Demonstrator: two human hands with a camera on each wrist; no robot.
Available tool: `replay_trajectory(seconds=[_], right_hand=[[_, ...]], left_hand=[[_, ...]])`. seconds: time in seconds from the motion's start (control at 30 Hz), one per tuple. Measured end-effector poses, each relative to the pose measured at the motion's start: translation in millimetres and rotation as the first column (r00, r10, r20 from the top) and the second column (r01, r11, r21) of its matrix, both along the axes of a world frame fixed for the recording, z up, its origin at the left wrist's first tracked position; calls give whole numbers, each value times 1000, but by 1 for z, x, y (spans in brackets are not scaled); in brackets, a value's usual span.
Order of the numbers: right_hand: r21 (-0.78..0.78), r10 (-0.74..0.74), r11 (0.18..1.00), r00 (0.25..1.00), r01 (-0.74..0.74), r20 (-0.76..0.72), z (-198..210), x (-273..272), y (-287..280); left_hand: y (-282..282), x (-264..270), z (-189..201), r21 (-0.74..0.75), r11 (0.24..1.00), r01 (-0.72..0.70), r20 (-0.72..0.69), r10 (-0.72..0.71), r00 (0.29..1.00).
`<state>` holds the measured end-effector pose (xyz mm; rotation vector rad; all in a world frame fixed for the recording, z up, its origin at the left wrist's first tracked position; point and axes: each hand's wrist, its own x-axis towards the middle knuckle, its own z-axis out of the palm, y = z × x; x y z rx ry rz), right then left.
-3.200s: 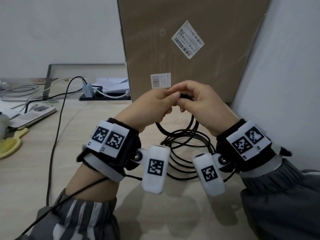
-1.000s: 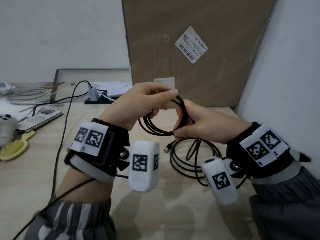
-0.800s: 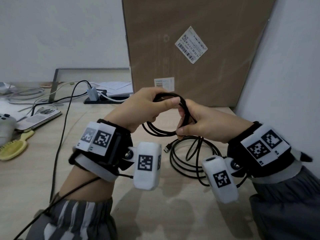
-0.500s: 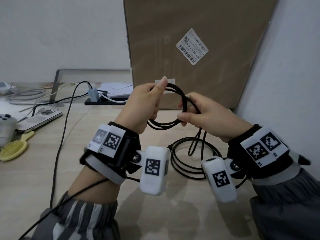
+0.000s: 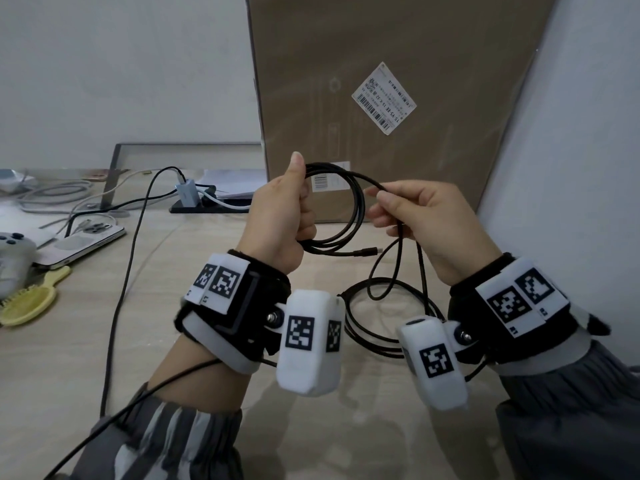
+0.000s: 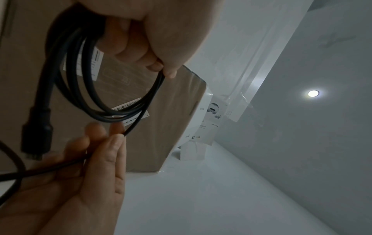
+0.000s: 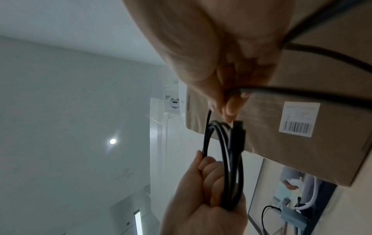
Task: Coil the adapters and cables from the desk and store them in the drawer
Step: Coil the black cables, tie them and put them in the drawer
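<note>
A black cable (image 5: 358,209) is partly wound into a small coil held above the desk (image 5: 207,341). My left hand (image 5: 284,216) grips the coil in its fist, thumb pointing up; the coil (image 6: 80,79) and its plug (image 6: 35,132) show in the left wrist view. My right hand (image 5: 412,209) pinches the loose strand just right of the coil, seen as the cable (image 7: 225,167) in the right wrist view. The plug end (image 5: 367,251) sticks out under the coil. The rest of the cable (image 5: 374,327) lies in loops on the desk below.
A large brown cardboard box (image 5: 381,81) leans against the wall behind the hands. At the left lie a yellow hairbrush (image 5: 31,303), a phone (image 5: 79,240), a game controller (image 5: 10,247), a charger on a power strip (image 5: 188,194) and other cables (image 5: 128,271).
My hands have drawn apart: the left keeps the coil with the thumb raised, the right has slid out along the strand to the right. More cable has come up off the desk.
</note>
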<state>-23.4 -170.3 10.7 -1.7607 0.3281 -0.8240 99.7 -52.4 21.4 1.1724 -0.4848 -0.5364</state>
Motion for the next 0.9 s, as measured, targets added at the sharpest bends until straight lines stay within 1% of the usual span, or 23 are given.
replay_trajectory(seconds=[0.07,0.13,0.23,0.37,0.5,0.57,0.67,0.73,0.8,0.9], right_hand=[[104,-7,995,999,4,36,-2,1,4],[135,18,991,1000,-20,22,-3,2,8],[80,62,995,997,-58,-50,-2,2,12],[8,112,994,986,-112,-120,-1,2,18],[27,155,988,979,-152,-132,2,1,19],[80,199,979,973,-190,-122,2,1,19],[189,279,946,958,-262,-71,2,2,20],[213,322,926,946,-311,-18,2,4,22],[232,386,889,919,-394,83,0,5,23],[272,469,807,848,-525,245,0,4,21]], left_hand=[[0,-2,0,17,999,27,6,-27,1000],[0,-1,0,26,999,34,13,-34,999],[1,1,1,6,1000,24,-9,-24,1000],[-2,-1,0,-63,998,-23,-80,18,997],[-5,-3,-1,-122,991,-56,-158,36,987],[-6,-5,0,-151,985,-77,-192,47,980],[-8,-8,0,-196,971,-134,-240,84,967],[-7,-8,-1,-237,957,-169,-290,96,952],[-6,-8,0,-296,935,-193,-357,79,931],[-6,-8,2,-362,909,-206,-430,33,902]])
